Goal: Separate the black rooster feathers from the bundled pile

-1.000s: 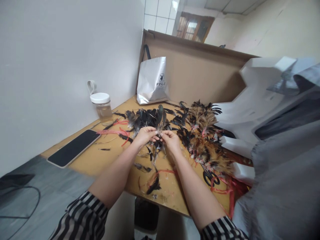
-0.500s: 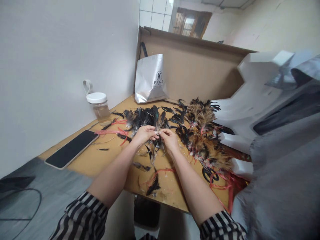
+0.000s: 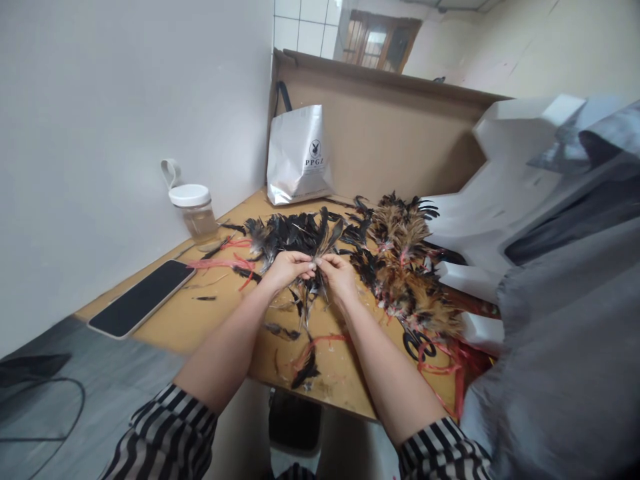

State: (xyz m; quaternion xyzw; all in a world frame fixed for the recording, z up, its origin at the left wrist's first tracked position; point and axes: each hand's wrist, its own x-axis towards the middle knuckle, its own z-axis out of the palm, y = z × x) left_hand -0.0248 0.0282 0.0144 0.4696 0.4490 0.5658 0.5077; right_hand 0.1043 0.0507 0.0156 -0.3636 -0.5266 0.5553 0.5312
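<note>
My left hand (image 3: 290,268) and my right hand (image 3: 338,275) meet over the middle of the table, thumbs and fingertips pinched together. Between them they grip a small bunch of feathers (image 3: 327,241) by the quill ends, its dark and brownish tips fanned upward. Behind my hands lies a heap of black feathers (image 3: 287,232). Brown and black feather bundles (image 3: 400,230), bound with pink at their bases, are piled to the right. A few loose dark feathers (image 3: 306,370) and strips of pink-red tape (image 3: 327,339) lie nearer to me.
Black-handled scissors (image 3: 419,345) lie at the right by tangled red strips (image 3: 457,367). On the left are a phone (image 3: 143,298) and a lidded jar (image 3: 197,217). A silver bag (image 3: 299,160) stands at the back against a brown board (image 3: 400,133). White foam (image 3: 475,287) borders the right.
The feathers in my fingers have tilted to the right and spread a little wider. Both hands keep their pinch in nearly the same place; the view has shifted slightly.
</note>
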